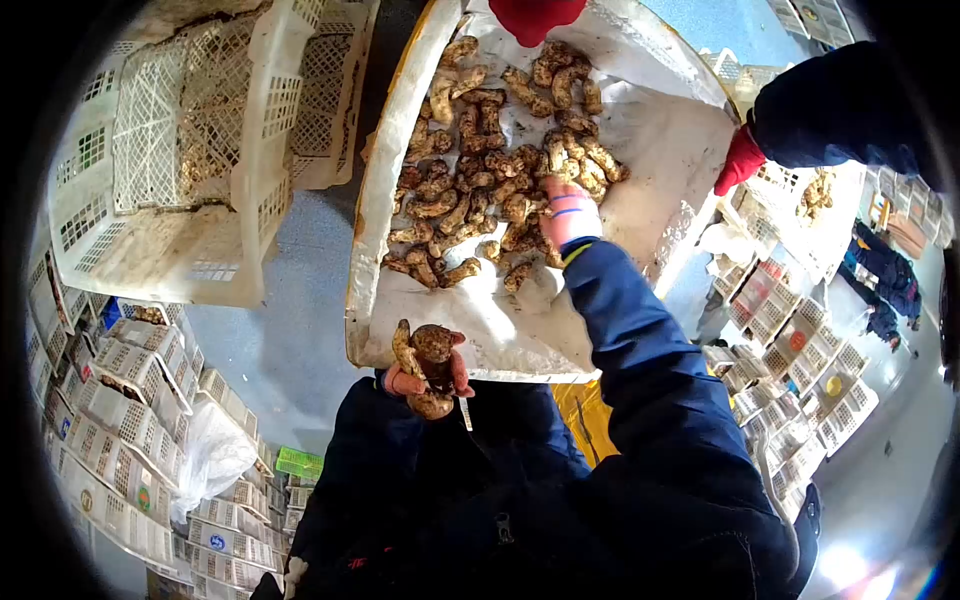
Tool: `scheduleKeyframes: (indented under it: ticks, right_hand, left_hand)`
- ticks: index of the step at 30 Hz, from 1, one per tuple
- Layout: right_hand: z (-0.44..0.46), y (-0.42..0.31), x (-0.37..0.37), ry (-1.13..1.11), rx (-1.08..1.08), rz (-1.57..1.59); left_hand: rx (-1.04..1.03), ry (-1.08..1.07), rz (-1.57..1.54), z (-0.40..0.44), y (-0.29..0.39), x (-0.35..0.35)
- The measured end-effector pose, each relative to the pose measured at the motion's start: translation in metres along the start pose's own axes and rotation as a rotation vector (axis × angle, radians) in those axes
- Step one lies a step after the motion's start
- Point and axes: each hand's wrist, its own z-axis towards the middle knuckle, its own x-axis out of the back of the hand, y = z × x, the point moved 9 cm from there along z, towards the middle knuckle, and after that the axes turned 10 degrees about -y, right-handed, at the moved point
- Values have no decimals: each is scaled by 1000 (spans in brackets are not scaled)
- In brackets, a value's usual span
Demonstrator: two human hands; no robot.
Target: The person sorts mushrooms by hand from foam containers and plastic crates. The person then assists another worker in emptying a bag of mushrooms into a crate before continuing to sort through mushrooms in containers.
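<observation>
Blue floor (235, 350), showing off to the left of the left hand (404, 382) and its grip. Stacked white crates (130, 400) well away on that side, further stacks (800, 370) well away to the right. Directly ahead of the left grip, a broad white tray (371, 290), stretching away from the body. Forward and left of that grip, a large perforated crate (262, 150). In the tray, a heap of brown mushroom-like pieces (505, 165), mostly left of and beyond the grip of the right hand (562, 205). Forward and right of that hand, a co-worker's dark sleeve (840, 110) and red glove (738, 160) at the tray's side; straight ahead, another red glove (537, 18) over the far end. Reaches with the right hand onto the heap, fingers partly hidden; cannot tell whether closed on any. Holds in the left hand, at the near rim, several more pieces (432, 343): a dark round one in the middle, a slender paler one along its left. Just below its fingers, a thin white strip (466, 413).
</observation>
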Motion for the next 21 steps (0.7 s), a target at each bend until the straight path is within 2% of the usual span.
scheduleKeyframes:
  ticks: [1, 3, 5, 8, 11, 12, 13, 14, 17, 21]
  right_hand:
    - [-3, -13, -9, 102, 18, -89]
    - [-4, -23, -38, 10, -63, -142]
    - [-8, -28, -30, 22, -92, -163]
    - [-19, -31, -41, -358, -129, 16]
    - [-31, -31, -20, -477, -108, 517]
    - [-11, -28, -24, -568, -18, 274]
    - [5, 4, -4, -196, 69, 446]
    - [24, 43, 0, -97, 44, 471]
    - [79, 141, -18, -142, -227, 229]
    - [92, 149, -24, -337, -454, 45]
  left_hand:
    - [8, 3, 6, -1, 0, 2]
    - [29, -20, 16, -1, 1, 2]
    - [34, -79, 22, 5, -1, -1]
    - [32, -59, -12, 6, -1, -7]
    - [50, -84, 16, 2, -4, 1]
    - [61, -82, 32, 1, -4, 2]
    - [70, -81, 49, 1, -3, 3]
    - [75, -33, 62, 3, -2, -1]
    - [77, -45, 44, 2, -5, 0]
    - [25, -72, 111, 4, -1, -1]
